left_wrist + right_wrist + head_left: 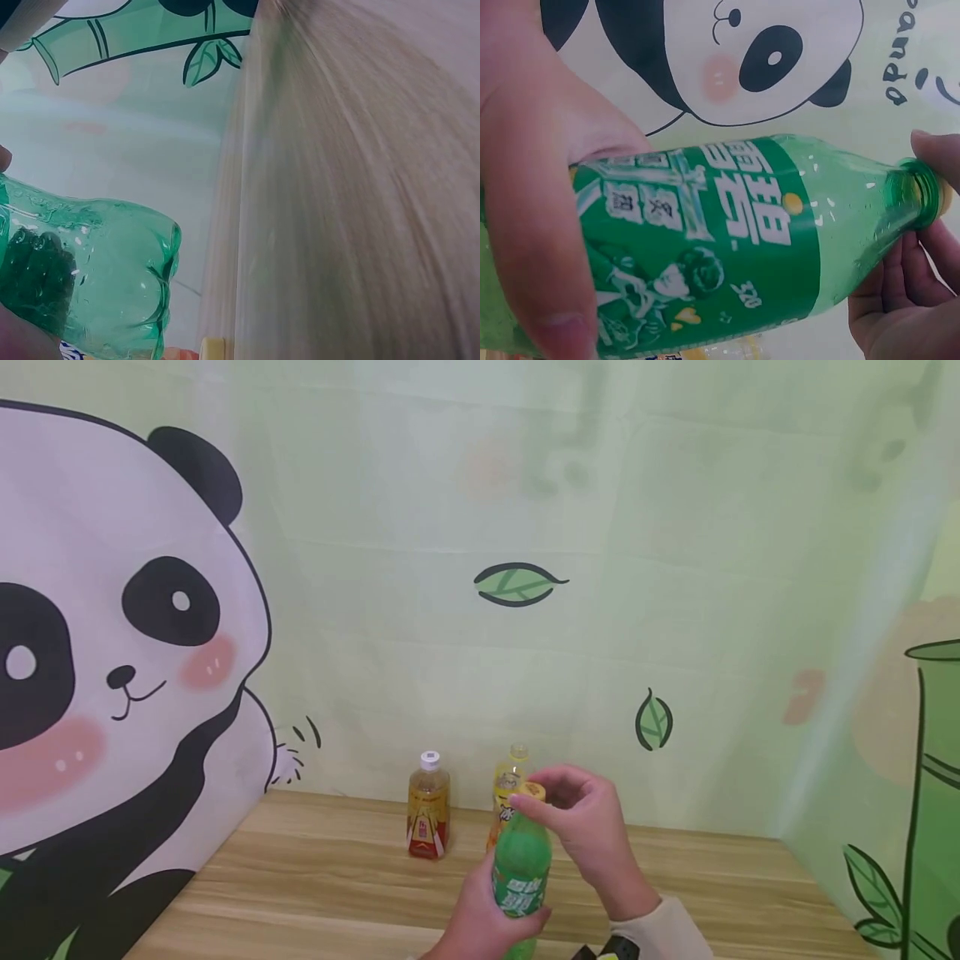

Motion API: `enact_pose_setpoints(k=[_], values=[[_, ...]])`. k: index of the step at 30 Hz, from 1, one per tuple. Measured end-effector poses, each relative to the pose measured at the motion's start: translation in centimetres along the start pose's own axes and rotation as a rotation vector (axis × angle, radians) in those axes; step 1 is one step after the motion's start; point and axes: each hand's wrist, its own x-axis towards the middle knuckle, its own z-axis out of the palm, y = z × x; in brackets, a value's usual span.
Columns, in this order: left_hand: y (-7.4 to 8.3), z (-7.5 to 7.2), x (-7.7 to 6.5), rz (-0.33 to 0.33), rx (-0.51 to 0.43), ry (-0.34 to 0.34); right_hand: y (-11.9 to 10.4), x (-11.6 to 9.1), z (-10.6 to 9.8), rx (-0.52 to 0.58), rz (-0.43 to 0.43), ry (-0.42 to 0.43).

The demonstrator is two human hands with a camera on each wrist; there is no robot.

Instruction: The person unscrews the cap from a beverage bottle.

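Observation:
A green plastic bottle (522, 852) with a printed green label is held up over the table. My left hand (483, 906) grips its body, fingers wrapped round the label, and in the right wrist view that left hand (547, 172) covers the lower part. At the top, my right hand (592, 827) pinches the yellow cap (533, 790) between thumb and fingers. The right wrist view has the cap (946, 196) at the bottle's mouth. The bottle's see-through base (124, 262) shows in the left wrist view.
On the wooden table (330, 868) stands a bottle (428, 810) with a white cap and red-gold label. Behind the green bottle, a clear bottle with a yellow label (504, 810) is partly hidden. A printed panda backdrop (375, 610) rises behind the table.

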Motion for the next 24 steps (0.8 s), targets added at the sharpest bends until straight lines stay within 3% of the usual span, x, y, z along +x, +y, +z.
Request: enact_pose_setpoints(k=[5, 13, 20, 24], values=[[0.0, 0.0, 0.1, 0.003, 0.005, 0.017, 0.7, 0.3, -0.4, 0.063, -0.026, -0.100], [0.2, 0.0, 0.1, -0.003, 0.004, 0.036, 1.0, 0.6, -1.1, 0.032, -0.031, -0.244], [0.4, 0.1, 0.1, -0.014, 0.016, 0.033, 1.0, 0.5, -1.3, 0.026, -0.021, -0.278], [0.6, 0.0, 0.1, -0.058, -0.010, 0.026, 1.0, 0.4, -1.1, 0.020, -0.062, -0.234]])
